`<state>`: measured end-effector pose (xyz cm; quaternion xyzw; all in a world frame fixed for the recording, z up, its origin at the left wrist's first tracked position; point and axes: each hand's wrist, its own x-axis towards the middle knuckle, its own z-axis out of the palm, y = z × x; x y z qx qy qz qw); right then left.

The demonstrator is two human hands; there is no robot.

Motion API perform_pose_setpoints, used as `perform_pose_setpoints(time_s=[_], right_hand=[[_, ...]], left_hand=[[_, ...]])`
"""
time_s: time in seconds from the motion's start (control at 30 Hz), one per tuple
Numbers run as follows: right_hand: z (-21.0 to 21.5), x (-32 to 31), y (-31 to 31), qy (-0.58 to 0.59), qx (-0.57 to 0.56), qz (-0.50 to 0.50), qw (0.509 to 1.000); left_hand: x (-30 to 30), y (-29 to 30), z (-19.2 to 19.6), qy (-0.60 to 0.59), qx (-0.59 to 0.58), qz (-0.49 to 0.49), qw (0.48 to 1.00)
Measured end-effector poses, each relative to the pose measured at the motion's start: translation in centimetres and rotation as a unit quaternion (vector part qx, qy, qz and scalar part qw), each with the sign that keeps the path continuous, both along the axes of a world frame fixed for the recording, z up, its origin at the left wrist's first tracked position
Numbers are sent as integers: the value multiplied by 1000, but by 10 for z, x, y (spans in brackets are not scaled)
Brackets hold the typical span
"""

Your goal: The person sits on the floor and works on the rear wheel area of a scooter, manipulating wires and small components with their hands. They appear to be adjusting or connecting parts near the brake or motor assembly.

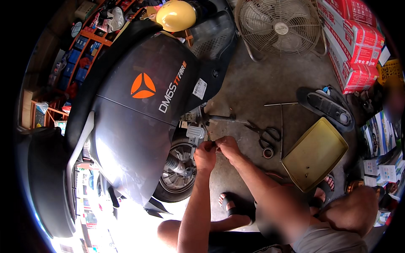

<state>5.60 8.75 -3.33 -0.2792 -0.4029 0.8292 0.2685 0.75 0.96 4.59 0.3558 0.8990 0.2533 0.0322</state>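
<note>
Scene: You crouch on a concrete floor (253, 84) beside a dark scooter (139, 109) that fills the left half of the view.
Left hand: Your left hand (205, 155) is curled narrow, fingertips pinched on something thin and dark, perhaps a wire end; it is too small to tell.
Right hand: Your right hand (228, 146) touches the left one, fingers closed on the same small piece.
Where the piece is: It sits between your two hands, just right of the scooter's rear wheel (179, 170) and just near of a grey foot peg (195, 132).
Progress: The joining work at the wheel looks, by my judgement, midway; nothing is taped or tucked away yet.
Tools: Scissors (265, 133) and a small roll of tape (268, 152) lie on the floor right of your hands, untouched.
Further right: A yellow tray (314, 154) rests near your knee.
Far side: A floor fan (280, 27) stands at the back, with a yellow helmet (176, 15) on the scooter.
</note>
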Motion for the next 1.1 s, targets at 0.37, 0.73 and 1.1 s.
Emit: perform_pose_setpoints(time_s=[0.37,0.73,1.1], right_hand=[[-1,0,-4,3,-75,-25,997],[11,5,-10,26,-144,-36,989],[22,11,-12,10,-117,-83,990]], left_hand=[[-41,-13,-27,-201,58,0,978],[-30,5,-13,-240,49,84,966],[-32,8,-28,-79,-5,95,992]])
